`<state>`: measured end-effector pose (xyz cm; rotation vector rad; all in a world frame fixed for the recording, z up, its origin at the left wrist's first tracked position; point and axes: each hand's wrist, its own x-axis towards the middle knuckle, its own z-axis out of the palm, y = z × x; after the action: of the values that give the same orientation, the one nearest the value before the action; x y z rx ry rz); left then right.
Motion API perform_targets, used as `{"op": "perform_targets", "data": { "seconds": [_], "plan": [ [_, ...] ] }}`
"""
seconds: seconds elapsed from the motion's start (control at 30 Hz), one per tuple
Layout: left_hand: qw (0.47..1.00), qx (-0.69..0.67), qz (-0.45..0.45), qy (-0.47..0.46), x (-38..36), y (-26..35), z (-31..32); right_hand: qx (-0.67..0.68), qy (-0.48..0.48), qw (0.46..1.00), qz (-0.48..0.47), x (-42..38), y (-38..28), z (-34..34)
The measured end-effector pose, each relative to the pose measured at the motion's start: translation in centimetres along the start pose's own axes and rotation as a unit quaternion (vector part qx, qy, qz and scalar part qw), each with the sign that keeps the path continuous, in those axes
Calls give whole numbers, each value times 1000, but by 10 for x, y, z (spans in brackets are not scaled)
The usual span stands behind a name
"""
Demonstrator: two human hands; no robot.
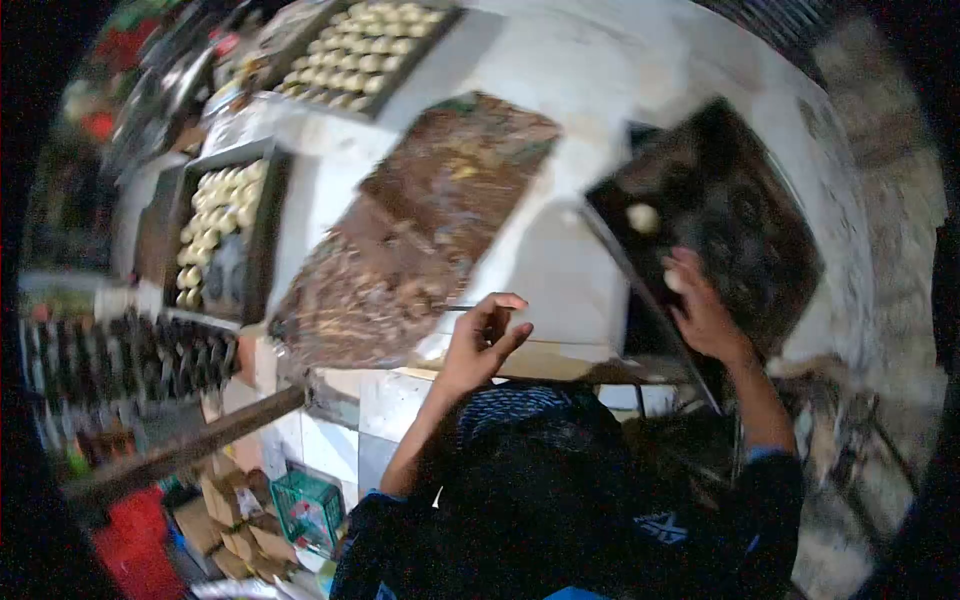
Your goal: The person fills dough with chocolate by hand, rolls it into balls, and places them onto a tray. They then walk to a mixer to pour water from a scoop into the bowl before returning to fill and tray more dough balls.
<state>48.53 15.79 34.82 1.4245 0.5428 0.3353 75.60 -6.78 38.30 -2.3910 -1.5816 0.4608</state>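
My right hand [705,315] is over the near left part of a dark baking tray [760,210], its fingers closed around a pale dough ball [672,281] that shows partly at the fingertips. Another round dough ball [643,218] lies on the tray, a little beyond that hand. At the table's near edge, my left hand [485,345] is raised with its fingers bent and a gap between thumb and forefinger. I see nothing held in it. Beside it lies a worn brown board or sheet [400,250] with a rough, mottled surface.
Two trays with rows of dough balls stand on the white table [560,255]: one tray [375,105] at the back, another [270,230] at the left. Below left are a wooden beam [200,440], a green crate [305,508] and cardboard boxes [230,500].
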Motion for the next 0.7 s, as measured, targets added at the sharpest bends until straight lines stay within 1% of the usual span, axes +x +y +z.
{"op": "perform_targets", "data": {
  "seconds": [0.03, 0.07, 0.1, 0.13, 0.17, 0.2, 0.23, 0.27, 0.3, 0.33, 0.37, 0.4, 0.43, 0.47, 0.5, 0.57, 0.6, 0.63, 0.7],
  "plan": [
    [998, 46, -20, 30, -10, 1, -24, 8, 56, 998, -9, 1, -9, -8],
    [993, 98, -9, 62, -18, 4, -52, -22, 173, 985, 1, 4, -27, -16],
    [985, 149, -4, 91, -28, 7, -81, -86, 220, 971, 23, 4, -39, -24],
    [970, 115, 94, 195, -31, -17, -116, -107, 291, 950, 42, 0, -41, -25],
    [952, 155, 73, 255, -36, -9, -165, -105, 351, 927, 76, -3, -60, -28],
    [896, 285, 131, 315, -36, -8, -227, -2, 427, 896, 120, -3, -64, -18],
    [814, 385, 196, 388, -35, 18, -275, 64, 472, 875, 84, -1, -72, -10],
    [766, 412, 178, 461, -32, 17, -331, 35, 478, 874, 79, 0, -73, -2],
    [772, 374, 117, 501, -24, 9, -392, 37, 484, 872, 64, 8, -89, 1],
    [781, 397, -24, 481, -18, 8, -449, 4, 444, 894, 68, 13, -110, 4],
    [790, 401, -86, 457, -4, 6, -489, -30, 402, 912, 74, 22, -130, 6],
    [772, 438, -133, 441, 17, -21, -540, -31, 409, 910, 69, 32, -147, 7],
    [767, 434, -237, 410, 39, -17, -561, -27, 383, 922, 40, 39, -163, 8],
    [767, 436, -246, 401, 53, -15, -565, -25, 357, 934, 13, 43, -178, 10],
    [768, 439, -255, 390, 68, -18, -570, -28, 365, 930, 16, 46, -191, 11],
    [719, 499, -225, 428, 100, -51, -587, -27, 295, 955, -10, 57, -215, 2],
    [731, 492, -216, 422, 101, -34, -566, -30, 308, 950, -39, 64, -231, -5],
    [771, 414, -204, 438, 94, -3, -533, -38, 315, 948, -35, 64, -238, -6],
    [729, 432, -28, 530, 101, -22, -509, 30, 289, 956, -42, 67, -239, -2]
  ]
}}
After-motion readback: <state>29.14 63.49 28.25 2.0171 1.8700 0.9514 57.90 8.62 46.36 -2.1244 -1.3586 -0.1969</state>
